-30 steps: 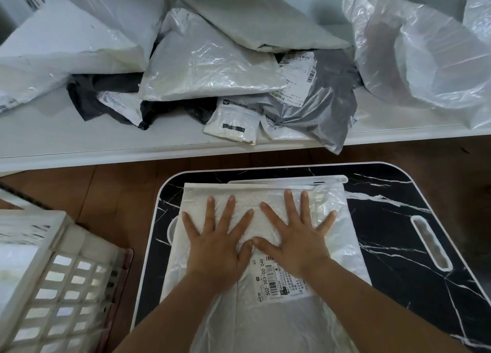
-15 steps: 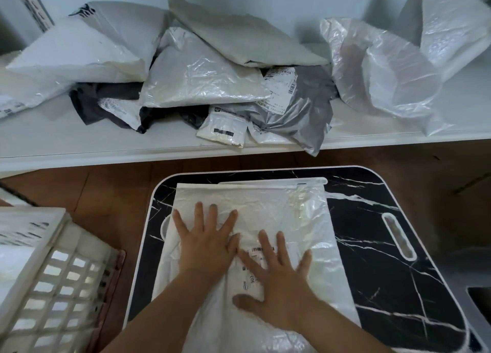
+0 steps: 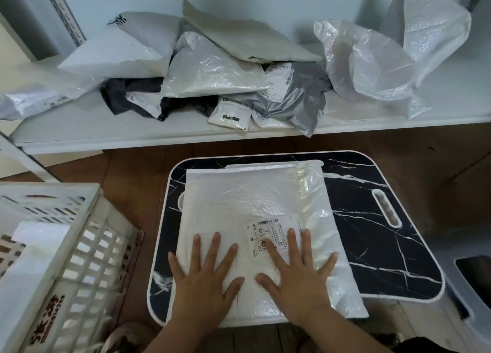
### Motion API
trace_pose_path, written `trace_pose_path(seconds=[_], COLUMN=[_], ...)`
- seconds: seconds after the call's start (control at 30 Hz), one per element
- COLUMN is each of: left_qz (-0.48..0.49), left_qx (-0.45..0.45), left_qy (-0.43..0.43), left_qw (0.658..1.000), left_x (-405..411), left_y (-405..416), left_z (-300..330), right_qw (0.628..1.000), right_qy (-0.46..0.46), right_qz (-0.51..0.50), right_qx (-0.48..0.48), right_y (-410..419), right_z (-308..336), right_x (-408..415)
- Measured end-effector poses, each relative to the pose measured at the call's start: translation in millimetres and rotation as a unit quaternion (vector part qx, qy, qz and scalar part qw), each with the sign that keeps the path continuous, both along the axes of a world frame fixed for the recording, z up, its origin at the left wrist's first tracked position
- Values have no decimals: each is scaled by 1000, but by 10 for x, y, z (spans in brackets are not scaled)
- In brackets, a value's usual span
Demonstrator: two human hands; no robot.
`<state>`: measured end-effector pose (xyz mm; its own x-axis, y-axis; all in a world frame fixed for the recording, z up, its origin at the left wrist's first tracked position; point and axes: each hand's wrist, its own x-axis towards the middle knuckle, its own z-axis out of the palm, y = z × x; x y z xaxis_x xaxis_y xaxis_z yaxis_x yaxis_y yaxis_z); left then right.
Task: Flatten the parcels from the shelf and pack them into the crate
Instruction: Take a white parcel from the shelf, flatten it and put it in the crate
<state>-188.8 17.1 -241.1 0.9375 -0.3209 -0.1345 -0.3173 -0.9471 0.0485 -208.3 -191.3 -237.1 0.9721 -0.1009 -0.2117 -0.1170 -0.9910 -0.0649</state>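
A: Where was the parcel (image 3: 255, 220) found, and how were the hands placed?

B: It was laid flat on the black marbled table (image 3: 372, 246), at about six o'clock from the heap of parcels (image 3: 212, 79) on the shelf (image 3: 106, 135). The left hand (image 3: 204, 281) and the right hand (image 3: 297, 275) were pressed palm-down on its near end, side by side, fingers spread wide apart and clamped on nothing.

A: How was it judged to handle?

B: It was taken for a padded bubble mailer: light, soft, springy under pressure, with a glossy skin likely to be slippery. Nothing stiff could be made out inside. A pinch along the two long edges, at three and nine o'clock, was thought safest for lifting; the loose film at the three o'clock side was expected to crumple.

A: Was any writing read?

B: On the label (image 3: 271, 235), under the right fingertips, "502-303-00 040" and barcodes were read; the rest was too small. Red characters were seen on the crate (image 3: 66, 259) at nine o'clock, but were not read with certainty.
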Motion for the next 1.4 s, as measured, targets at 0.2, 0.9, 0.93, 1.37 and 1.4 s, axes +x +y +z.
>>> trace_pose_path(seconds=[0.2, 0.9, 0.93, 1.37, 1.4], left_qz=[-2, 269, 338, 338, 337], left_qx=[-8, -242, -299, -446, -446], left_qy=[1, 64, 67, 277, 281], left_qw=[1000, 930, 890, 781, 780], left_x=[65, 395, 448, 670, 675], left_y=[-2, -118, -95, 881, 1084], left_z=[-68, 537, 603, 1802, 1928], right_qw=[999, 983, 966, 827, 829], right_qy=[4, 44, -8, 119, 145], right_qz=[37, -110, -175, -301, -283], right_qx=[-28, 142, 192, 460, 460], right_y=[-87, -694, -696, -544, -397], right_z=[-90, 374, 446, 1216, 1304], right_x=[12, 4, 44, 410, 486])
